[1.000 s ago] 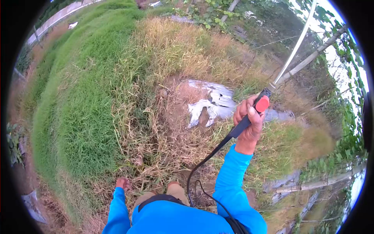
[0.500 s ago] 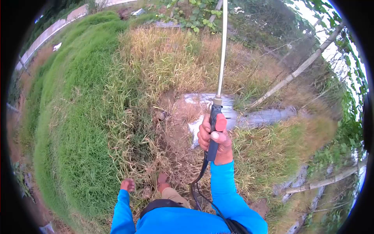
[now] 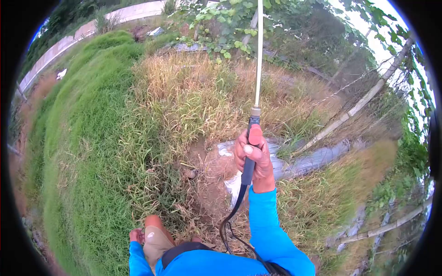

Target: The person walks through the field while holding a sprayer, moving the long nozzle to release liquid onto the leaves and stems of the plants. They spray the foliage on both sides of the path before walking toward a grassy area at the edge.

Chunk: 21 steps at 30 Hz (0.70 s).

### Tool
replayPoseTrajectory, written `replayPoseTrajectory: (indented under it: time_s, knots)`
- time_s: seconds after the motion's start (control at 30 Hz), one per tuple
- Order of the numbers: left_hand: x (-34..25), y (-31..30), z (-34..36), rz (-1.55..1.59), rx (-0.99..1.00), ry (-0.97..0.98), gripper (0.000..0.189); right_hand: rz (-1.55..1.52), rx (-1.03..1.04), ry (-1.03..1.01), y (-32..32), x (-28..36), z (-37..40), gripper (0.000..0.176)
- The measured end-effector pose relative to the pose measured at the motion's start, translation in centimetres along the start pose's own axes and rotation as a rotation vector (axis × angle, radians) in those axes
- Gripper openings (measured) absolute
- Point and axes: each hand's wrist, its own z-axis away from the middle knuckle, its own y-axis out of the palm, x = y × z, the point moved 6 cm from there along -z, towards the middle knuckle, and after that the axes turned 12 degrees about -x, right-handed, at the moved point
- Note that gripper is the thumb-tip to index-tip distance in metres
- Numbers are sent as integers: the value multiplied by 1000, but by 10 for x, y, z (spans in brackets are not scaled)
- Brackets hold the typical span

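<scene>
My right hand (image 3: 260, 162) is wrapped round the black grip of a spray wand (image 3: 248, 173), its thumb lying just under the red lever (image 3: 255, 134). From the grip a long pale metal lance (image 3: 258, 69) points forward and upward, and its tip is beyond the top of the view. A black hose (image 3: 237, 205) hangs from the handle's lower end and curves back to my body. Down at the lower left, my left hand (image 3: 136, 235) hangs beside my thigh with loosely bent fingers and nothing visible in it.
Thick green grass (image 3: 87, 152) covers the left. Dry yellow weeds (image 3: 184, 83) stand ahead. Torn silvery plastic sheeting (image 3: 317, 159) lies on the soil. Slanting wooden poles (image 3: 357, 106) and leafy vines (image 3: 230, 23) rise at the right and back. A pale low wall (image 3: 87, 30) runs far left.
My leg has swung forward into view at the lower left. My left hand has moved slightly left and down. The ground ahead has shifted lower in view; my right hand keeps its hold.
</scene>
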Motion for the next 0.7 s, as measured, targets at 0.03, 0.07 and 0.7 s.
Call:
replayPoseTrajectory:
  time_s: [0.03, 0.07, 0.7]
  knots:
    - [7, -5, -25, 7, -5, 6, 30, 11, -9, -63, 0, 11, -16, 32]
    - [7, -6, -42, 10, -10, 15, 29, 19, -20, -127, 0, 22, -32, 31]
    - [-212, 142, -266, -299, 56, -253, 23, -139, 150, -405, 56, -11, -346, 34]
